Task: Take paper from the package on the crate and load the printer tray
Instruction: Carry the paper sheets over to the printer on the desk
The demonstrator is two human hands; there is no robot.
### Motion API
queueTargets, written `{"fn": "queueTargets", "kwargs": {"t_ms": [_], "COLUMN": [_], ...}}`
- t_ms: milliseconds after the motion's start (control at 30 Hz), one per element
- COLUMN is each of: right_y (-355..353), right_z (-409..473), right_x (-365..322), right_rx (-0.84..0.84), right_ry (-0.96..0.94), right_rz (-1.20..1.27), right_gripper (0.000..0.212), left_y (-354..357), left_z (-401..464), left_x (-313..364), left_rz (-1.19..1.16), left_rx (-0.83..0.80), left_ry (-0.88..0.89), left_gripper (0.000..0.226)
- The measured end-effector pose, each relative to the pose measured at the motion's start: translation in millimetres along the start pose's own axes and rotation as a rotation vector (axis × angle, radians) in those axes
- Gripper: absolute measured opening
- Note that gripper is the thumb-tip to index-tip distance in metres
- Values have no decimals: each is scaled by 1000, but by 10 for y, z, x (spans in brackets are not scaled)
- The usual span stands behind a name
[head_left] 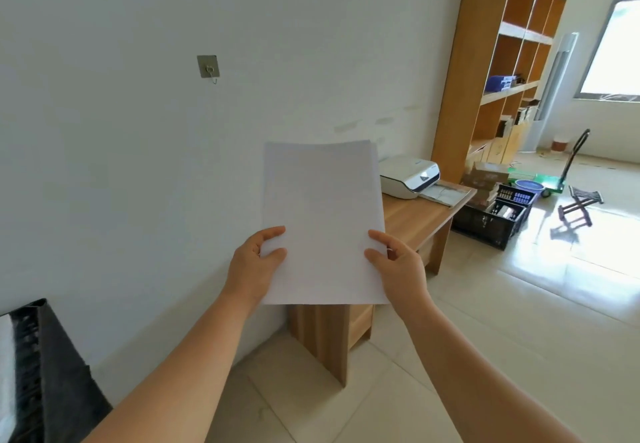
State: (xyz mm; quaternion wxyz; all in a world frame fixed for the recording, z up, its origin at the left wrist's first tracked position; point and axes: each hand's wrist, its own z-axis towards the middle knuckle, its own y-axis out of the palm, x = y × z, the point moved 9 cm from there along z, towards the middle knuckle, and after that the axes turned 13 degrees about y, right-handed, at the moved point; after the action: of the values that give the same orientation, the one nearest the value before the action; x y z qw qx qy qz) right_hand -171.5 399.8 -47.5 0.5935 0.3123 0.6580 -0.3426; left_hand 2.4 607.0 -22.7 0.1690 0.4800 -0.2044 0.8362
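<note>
I hold a thin stack of white paper upright in front of me, its face toward the camera. My left hand grips its lower left edge and my right hand grips its lower right edge. Beyond the paper, a white printer sits on a wooden desk against the wall, its tray sticking out to the right with some sheets in it. A black crate shows at the bottom left corner; the paper package on it is mostly cut off.
A tall wooden shelf unit stands past the desk. On the floor to the right are another black crate with boxes, a green hand trolley and a small folding stool. A metal hook hangs on the white wall.
</note>
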Motion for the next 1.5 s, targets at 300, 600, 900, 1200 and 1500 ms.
{"fn": "queueTargets", "kwargs": {"t_ms": [300,600,900,1200,1500], "right_y": [-937,-1988,-3037,-4353,-5265], "right_z": [892,1765,2515,3561,4678], "right_x": [136,194,467,488,368], "right_rx": [194,474,598,609,579], "right_ry": [-1,44,84,71,52], "right_rz": [12,-43,-2,63,61], "right_gripper": [34,36,35,36,35], "left_y": [1408,3030,4546,6219,7419], "left_z": [817,1657,2076,2634,3324], "left_x": [-343,-656,-824,-636,-621], "left_rz": [-117,-334,-415,-317,-315], "left_rx": [-140,-377,-482,-530,-515], "left_ry": [-11,-108,-146,-57,-16], "left_gripper": [33,34,37,34,34]}}
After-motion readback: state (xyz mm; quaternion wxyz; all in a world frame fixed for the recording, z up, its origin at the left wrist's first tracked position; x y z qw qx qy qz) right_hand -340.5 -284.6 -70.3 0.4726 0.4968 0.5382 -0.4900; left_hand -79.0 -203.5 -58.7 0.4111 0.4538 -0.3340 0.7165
